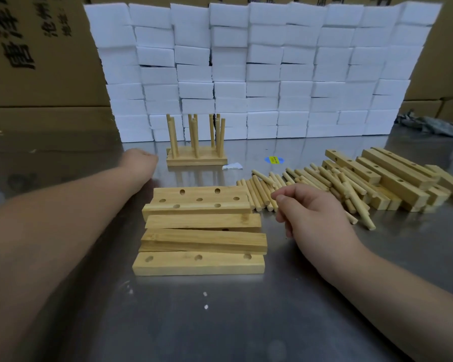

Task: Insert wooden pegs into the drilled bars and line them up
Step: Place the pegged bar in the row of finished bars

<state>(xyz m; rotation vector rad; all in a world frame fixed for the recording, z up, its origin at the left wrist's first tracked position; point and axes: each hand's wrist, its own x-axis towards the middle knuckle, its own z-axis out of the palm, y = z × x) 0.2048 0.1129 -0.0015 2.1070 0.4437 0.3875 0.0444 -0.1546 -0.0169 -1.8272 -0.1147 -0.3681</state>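
Several drilled wooden bars (199, 231) lie side by side on the steel table (220, 322). The nearest one (198, 263) shows three empty holes. Farther back stand bars fitted with upright pegs (196, 155). My left hand (140, 162) hovers just left of that pegged set; I see only its back, and its fingers are hidden. A heap of loose pegs (314, 182) lies to the right of the bars. My right hand (311, 215) hangs over the heap's near edge with fingers loosely curled and no peg in them.
More drilled bars (392, 176) are piled at the right beyond the pegs. A wall of white foam blocks (246, 74) closes the back, with cardboard boxes (37, 61) behind it. A white scrap (232, 166), a blue-yellow sticker (273, 160) and grey cloth (434, 125) lie on the table.
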